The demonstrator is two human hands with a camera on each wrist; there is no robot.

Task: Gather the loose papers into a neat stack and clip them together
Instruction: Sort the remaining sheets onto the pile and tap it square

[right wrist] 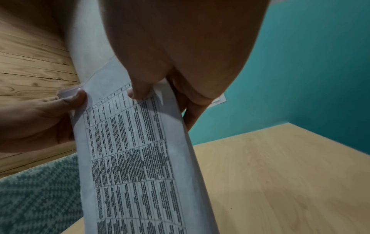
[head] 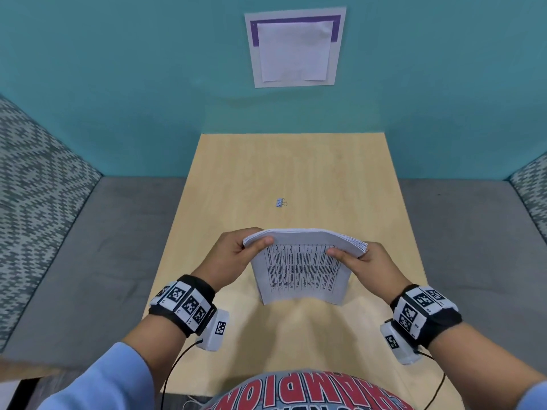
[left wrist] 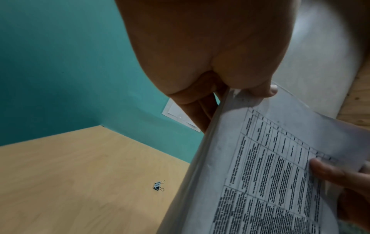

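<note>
I hold a stack of printed papers (head: 302, 267) upright over the wooden table (head: 236, 179), its lower edge near the tabletop. My left hand (head: 236, 250) grips the stack's upper left corner, thumb on the printed front and fingers behind. My right hand (head: 355, 255) grips the upper right corner the same way. The top edge bows slightly. The left wrist view shows the papers (left wrist: 270, 174) edge-on with my left hand (left wrist: 220, 88) pinching the top. The right wrist view shows the table-printed sheet (right wrist: 136, 150) under my right hand (right wrist: 152, 88). A small binder clip (head: 280, 202) (left wrist: 159, 186) lies on the table beyond the stack.
A teal wall (head: 118, 84) rises behind the table, with a white sheet on a purple-bordered card (head: 294, 48) pinned to it. Grey carpet (head: 103, 247) and patterned upholstered panels (head: 35, 187) flank the table on both sides.
</note>
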